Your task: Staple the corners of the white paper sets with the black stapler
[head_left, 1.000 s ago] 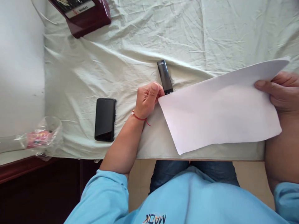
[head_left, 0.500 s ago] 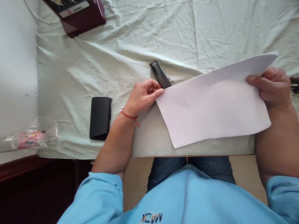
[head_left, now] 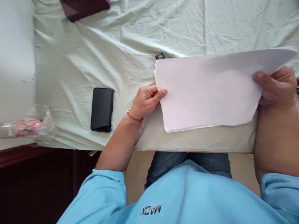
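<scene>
A white sheet of paper [head_left: 205,90] is held over the near edge of a table covered in pale green cloth [head_left: 130,46]. My left hand [head_left: 147,101], with a red string at the wrist, pinches the paper's left edge. My right hand [head_left: 277,87] grips its right end, thumb on top. The paper looks like more than one layer at its lower left corner. A black stapler [head_left: 160,56] lies behind the paper, with only its far tip showing.
A black phone [head_left: 102,109] lies face up left of my left hand. A dark red box [head_left: 84,7] sits at the far left of the table. A clear plastic bag with something pink [head_left: 25,126] rests on the white surface at left.
The paper has swung from slanted to nearly level and moved farther onto the table, covering most of the stapler. My left hand shifted along its left edge. My right hand kept its grip.
</scene>
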`<action>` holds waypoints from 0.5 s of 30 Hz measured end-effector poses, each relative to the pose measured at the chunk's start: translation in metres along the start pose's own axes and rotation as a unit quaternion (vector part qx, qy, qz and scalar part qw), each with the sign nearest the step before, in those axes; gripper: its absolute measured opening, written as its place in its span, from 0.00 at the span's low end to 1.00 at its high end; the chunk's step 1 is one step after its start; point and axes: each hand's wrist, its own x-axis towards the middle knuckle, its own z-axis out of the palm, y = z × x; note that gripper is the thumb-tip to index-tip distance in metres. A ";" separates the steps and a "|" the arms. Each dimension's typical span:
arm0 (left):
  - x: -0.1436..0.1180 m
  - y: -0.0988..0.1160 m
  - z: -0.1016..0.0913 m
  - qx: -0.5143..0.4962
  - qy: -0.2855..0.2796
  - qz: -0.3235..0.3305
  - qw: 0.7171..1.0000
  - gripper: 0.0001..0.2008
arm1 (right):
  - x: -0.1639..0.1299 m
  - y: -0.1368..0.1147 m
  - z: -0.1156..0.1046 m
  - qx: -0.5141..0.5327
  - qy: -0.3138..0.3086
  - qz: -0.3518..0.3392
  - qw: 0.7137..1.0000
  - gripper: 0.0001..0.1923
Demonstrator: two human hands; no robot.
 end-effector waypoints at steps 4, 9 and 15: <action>0.002 -0.001 0.000 0.008 0.008 0.024 1.000 0.27 | 0.002 0.001 0.000 -0.030 0.005 -0.012 0.999 0.17; 0.005 0.002 -0.001 0.019 -0.007 0.049 0.999 0.24 | 0.005 0.002 -0.001 -0.046 0.011 -0.024 0.999 0.14; 0.003 -0.004 -0.004 0.052 0.037 0.058 0.996 0.28 | 0.002 0.000 0.005 -0.021 0.010 -0.033 0.999 0.16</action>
